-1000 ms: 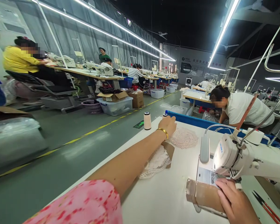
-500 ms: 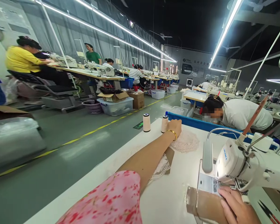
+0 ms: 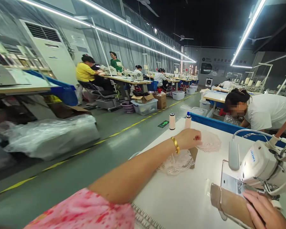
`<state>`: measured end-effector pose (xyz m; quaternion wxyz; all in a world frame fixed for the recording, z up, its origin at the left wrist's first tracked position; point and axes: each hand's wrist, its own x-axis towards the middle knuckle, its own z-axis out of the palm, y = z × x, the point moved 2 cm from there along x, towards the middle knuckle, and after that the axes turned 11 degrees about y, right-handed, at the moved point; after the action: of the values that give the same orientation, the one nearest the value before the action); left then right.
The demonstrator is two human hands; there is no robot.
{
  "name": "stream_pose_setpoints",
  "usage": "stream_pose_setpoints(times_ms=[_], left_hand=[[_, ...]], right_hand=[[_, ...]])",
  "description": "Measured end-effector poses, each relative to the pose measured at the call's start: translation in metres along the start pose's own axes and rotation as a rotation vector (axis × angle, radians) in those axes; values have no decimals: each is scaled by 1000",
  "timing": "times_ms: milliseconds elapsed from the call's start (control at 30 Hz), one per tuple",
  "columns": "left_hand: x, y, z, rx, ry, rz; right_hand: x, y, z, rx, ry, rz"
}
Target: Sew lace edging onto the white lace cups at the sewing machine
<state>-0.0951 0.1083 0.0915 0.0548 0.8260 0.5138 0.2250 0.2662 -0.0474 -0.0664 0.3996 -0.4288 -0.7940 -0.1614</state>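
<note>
As I look down through the head view, my left hand (image 3: 190,139) is above the white tabletop (image 3: 188,197), fingers curled at the edge of a pale lace piece (image 3: 212,142); whether they pinch it, I cannot tell; nearer me, a second lace piece (image 3: 177,163) lies partly over brown card (image 3: 193,156); two thread spools (image 3: 172,121) stand by the table's far left edge; my right hand (image 3: 268,208) rests on a brown taped block (image 3: 231,203) beside the sewing machine (image 3: 255,165), its grip unclear; blue cloth (image 3: 212,122) runs along the far edge; beyond, a yellow line (image 3: 114,134) crosses the floor (image 3: 97,162); a person in white (image 3: 271,109) bends low, a person in yellow (image 3: 85,71) sits near grey curtains (image 3: 130,54); strip lights (image 3: 249,31) glow overhead.
</note>
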Motion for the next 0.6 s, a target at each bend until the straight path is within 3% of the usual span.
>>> stream_pose_setpoints(times_ms=[100, 200, 433, 600], left_hand=[[-62, -4, -6, 54, -107, 19], [-100, -6, 0, 97, -131, 19], [-107, 2, 8, 146, -104, 16], [-108, 21, 13, 148, -79, 24]], right_hand=[[0, 0, -2, -8, -16, -14], [2, -3, -4, -5, -45, 12], [13, -13, -12, 13, -27, 18], [17, -20, -13, 25, -34, 74]])
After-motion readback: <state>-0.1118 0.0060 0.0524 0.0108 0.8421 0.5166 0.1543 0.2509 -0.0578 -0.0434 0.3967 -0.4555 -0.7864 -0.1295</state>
